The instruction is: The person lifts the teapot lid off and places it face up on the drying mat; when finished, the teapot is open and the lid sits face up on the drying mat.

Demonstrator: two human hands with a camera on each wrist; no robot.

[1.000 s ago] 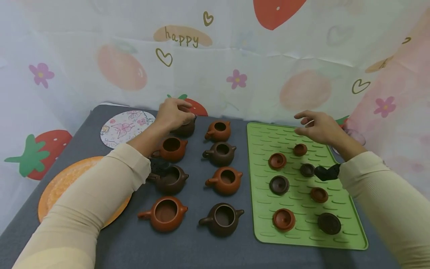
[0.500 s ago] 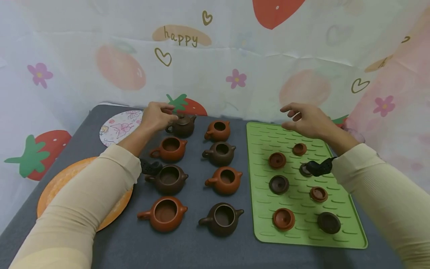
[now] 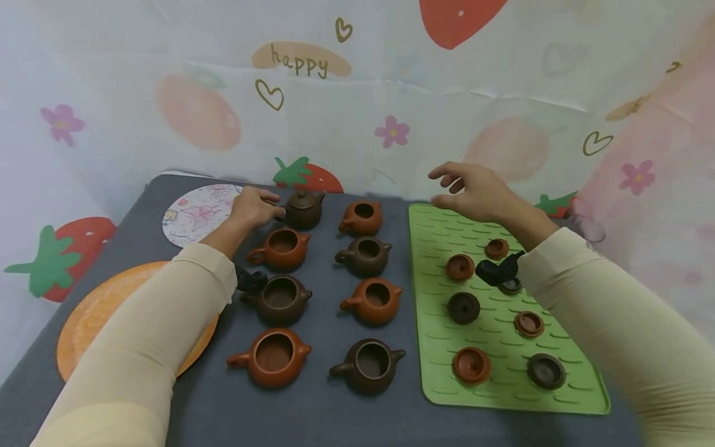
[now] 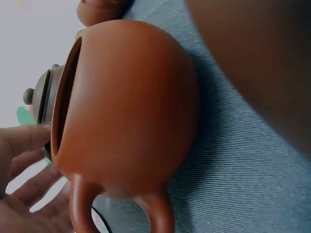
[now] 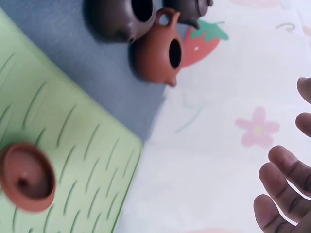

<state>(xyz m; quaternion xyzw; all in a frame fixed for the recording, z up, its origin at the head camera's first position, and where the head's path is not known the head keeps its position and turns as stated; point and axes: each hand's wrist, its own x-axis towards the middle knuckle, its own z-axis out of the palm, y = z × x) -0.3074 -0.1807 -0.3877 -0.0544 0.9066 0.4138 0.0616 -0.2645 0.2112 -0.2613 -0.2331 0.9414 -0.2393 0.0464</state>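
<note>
At the back of the left row stands a dark brown teapot (image 3: 303, 210) with its lid on. My left hand (image 3: 251, 208) is at its handle side, thumb tip by the handle; the fingers partly hide the handle, and I see no firm grip. Nearest in front is an orange-brown lidless teapot (image 4: 126, 107), filling the left wrist view. My right hand (image 3: 469, 191) hovers over the far left part of the green mat (image 3: 441, 385), fingers loosely bent and holding nothing. Several upturned lids, such as a reddish one (image 5: 26, 177), lie on the mat.
More lidless teapots stand in two rows, including an orange one (image 3: 363, 217) at the back and a dark one (image 3: 371, 366) in front. A round orange placemat (image 3: 89, 323) and a patterned round mat (image 3: 195, 217) lie left. A printed curtain (image 3: 357, 93) hangs behind.
My left hand has drawn back from the dark teapot's lid and come down to its handle side, uncovering the lid. My right hand has moved left above the green mat.
</note>
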